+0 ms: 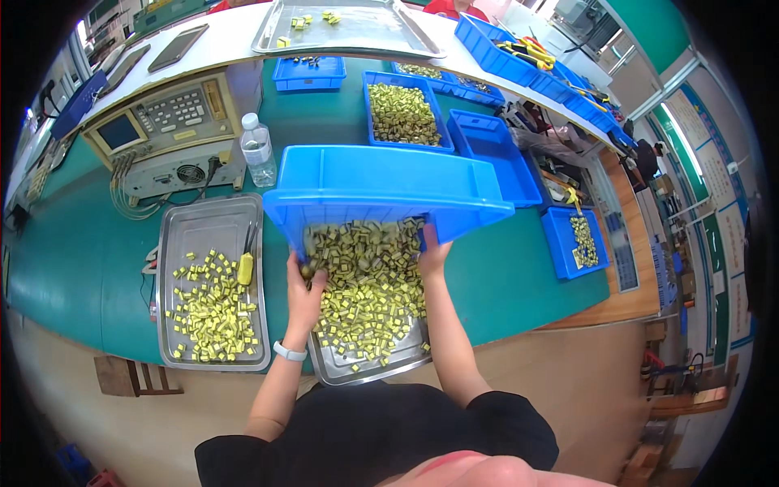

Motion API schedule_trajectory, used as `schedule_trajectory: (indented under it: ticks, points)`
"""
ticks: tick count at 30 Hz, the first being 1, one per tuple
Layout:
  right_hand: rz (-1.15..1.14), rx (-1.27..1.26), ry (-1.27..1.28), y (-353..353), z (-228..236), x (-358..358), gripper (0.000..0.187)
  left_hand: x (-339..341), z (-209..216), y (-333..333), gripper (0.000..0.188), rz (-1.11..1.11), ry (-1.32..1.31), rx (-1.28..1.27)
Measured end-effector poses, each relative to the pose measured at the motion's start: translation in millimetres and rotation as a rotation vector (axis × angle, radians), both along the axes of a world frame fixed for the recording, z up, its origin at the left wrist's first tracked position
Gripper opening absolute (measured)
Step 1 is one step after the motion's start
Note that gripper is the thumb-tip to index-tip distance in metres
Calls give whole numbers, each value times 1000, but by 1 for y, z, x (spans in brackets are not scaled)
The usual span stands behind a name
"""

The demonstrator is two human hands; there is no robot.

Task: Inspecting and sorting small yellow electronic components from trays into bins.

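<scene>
Head view: left hand (pixel 304 294) and right hand (pixel 432 250) grip tipped blue bin (pixel 381 188) over yellow parts (pixel 369 284).

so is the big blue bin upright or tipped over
Tipped. The big blue plastic bin shows its underside, its mouth facing down over the metal tray, with small yellow parts heaped beneath. Both hands grip its rim.

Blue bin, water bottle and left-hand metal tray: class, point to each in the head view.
blue bin (pixel 381 183), head view, on its upturned underside.
water bottle (pixel 259 154), head view, on its clear body.
left-hand metal tray (pixel 203 223), head view, on its bare upper floor.
</scene>
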State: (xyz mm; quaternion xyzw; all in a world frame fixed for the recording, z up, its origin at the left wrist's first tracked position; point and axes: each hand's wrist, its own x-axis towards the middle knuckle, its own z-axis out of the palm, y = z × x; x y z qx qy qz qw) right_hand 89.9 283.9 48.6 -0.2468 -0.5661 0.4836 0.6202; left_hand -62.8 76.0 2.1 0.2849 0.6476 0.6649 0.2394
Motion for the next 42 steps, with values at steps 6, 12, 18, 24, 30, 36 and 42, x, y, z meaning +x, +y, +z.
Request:
schedule_trajectory:
  ticks: [6, 12, 18, 24, 30, 36, 42]
  points:
    - [-11, 32, -81, 1, -8, 7, 36, 1, 6, 11, 80, 31, 153, -17]
    - [62, -22, -136, -3, -1, 10, 31, -1, 0, 9, 83, 50, 198, -57]
    - [-5, -94, -233, -16, 19, 4, 33, -1, -3, 6, 84, 37, 126, 20]
    - [17, -326, -347, -30, 14, 19, 34, 1, 12, -1, 62, 20, 108, 38]
    - [242, 204, -374, -2, -42, 33, 54, -4, -52, -11, 48, -90, 76, -35]
    - [533, -320, 13, -34, 4, 30, 64, -3, -16, -3, 34, -35, 10, 76]
    - [516, -303, -11, -28, -5, 35, 63, -2, 0, 12, 30, 75, 56, 134]
